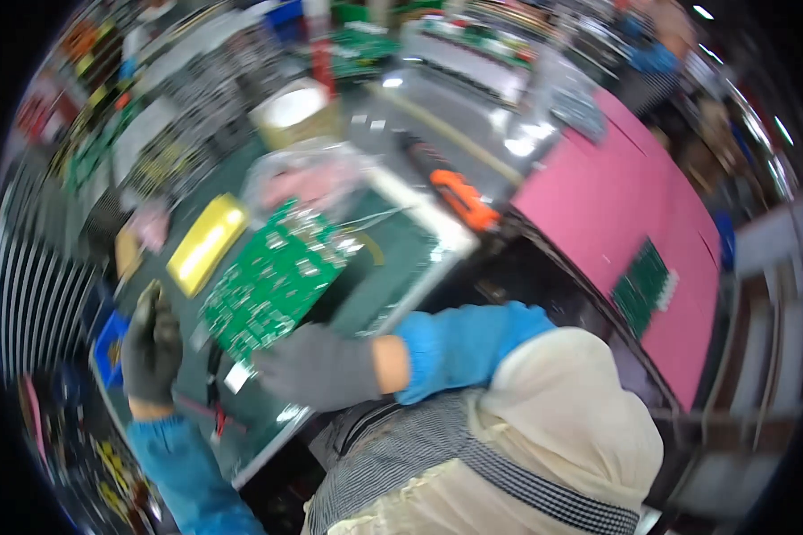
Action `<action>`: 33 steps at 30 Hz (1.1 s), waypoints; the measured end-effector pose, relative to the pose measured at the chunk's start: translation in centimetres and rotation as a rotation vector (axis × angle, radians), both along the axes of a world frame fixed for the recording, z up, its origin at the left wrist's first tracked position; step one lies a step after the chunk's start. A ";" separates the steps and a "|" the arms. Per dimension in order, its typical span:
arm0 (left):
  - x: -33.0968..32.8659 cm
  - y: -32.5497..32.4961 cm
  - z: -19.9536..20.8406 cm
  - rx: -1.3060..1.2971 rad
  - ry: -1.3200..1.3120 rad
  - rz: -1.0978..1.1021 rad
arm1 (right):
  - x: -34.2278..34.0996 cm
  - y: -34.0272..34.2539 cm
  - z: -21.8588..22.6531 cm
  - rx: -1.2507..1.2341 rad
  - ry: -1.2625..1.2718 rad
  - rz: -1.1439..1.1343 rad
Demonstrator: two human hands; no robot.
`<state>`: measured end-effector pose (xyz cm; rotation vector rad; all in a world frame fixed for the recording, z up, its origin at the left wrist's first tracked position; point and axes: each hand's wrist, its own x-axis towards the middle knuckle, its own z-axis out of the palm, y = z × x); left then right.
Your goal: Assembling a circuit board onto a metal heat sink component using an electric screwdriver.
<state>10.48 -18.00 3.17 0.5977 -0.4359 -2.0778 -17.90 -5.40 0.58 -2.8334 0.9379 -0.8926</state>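
Note:
My right hand (319,367), in a dark grey glove, is closed on the near edge of a green circuit board (272,281). Small components cover the board, which tilts above a dark green mat (241,446). A small white piece (237,377) shows beside the fingertips; motion blur hides whether it belongs to the board. To the left, my left hand (153,346), gloved as well, is apart from the board. Its fingers point away from me, loosely bent, and nothing shows between them. Thin red and black wires (219,415) lie between the hands.
Beyond the board are a yellow block (207,245), a plastic bag with pink contents (308,183) and a tape roll (296,109). An orange-and-black tool (459,198) lies farther right. Another board (641,287) rests on a pink sheet (589,201). A blue bin (110,348) stands left.

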 end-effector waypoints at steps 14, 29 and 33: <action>-9.8 7.6 0.6 -0.534 -1.020 -0.126 | -8.8 -4.7 4.8 0.082 -0.007 0.053; -10.9 8.3 0.6 -0.575 -0.939 -0.053 | -30.3 -10.4 -0.3 -0.208 0.748 -0.130; -11.8 8.1 -0.5 -0.613 -1.093 -0.047 | -32.0 -10.0 -1.0 -0.090 0.770 -0.085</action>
